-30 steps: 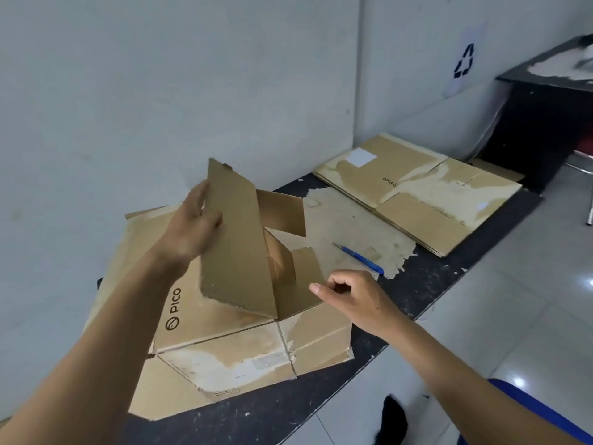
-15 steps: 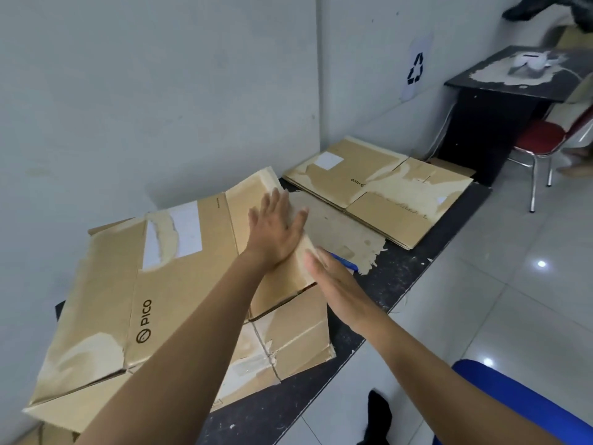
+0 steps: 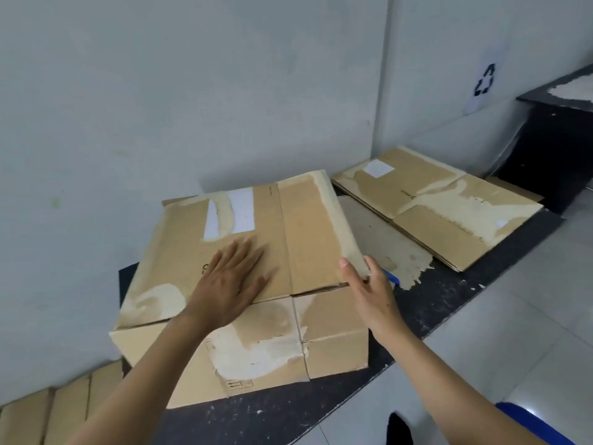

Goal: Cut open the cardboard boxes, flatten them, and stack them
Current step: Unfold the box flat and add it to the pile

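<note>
At the near end of the black table lies the flattened cardboard box. The left hand presses flat on its top panel with the fingers spread and straight, grasping nothing. The right hand is at the near right corner of this panel, thumb on top and fingers along the edge, but I cannot tell if it really pinches the corner. Just behind this hand a blue pen shows a little, and farther along the table, beside the wall, lies a stack of flattened boxes.
</note>
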